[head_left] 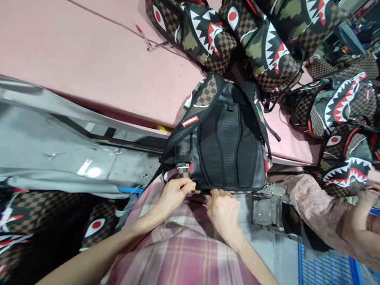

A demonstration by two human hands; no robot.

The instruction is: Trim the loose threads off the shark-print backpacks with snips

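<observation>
In the head view a black-backed backpack (pixel 227 143) with checkered and camouflage sides rests against the table's edge, its straps and padded back toward me. At its lower left edge, my left hand (pixel 175 195) is closed, pinching the bottom seam. My right hand (pixel 223 210) is closed too, its fingers curled on the same bottom edge a little to the right. Both hands are close to my plaid apron, and the fingertips are partly hidden. Whether a small thing is held along with the edge, I cannot tell.
Several shark-mouth backpacks (pixel 206 33) lie on the pink table (pixel 82 50), with red-handled scissors (pixel 151 44) beside them. More bags (pixel 351 104) are piled at right, near a co-worker's arm (pixel 361 215). A blue crate (pixel 333 283) stands on the floor; further bags (pixel 39 215) lie lower left.
</observation>
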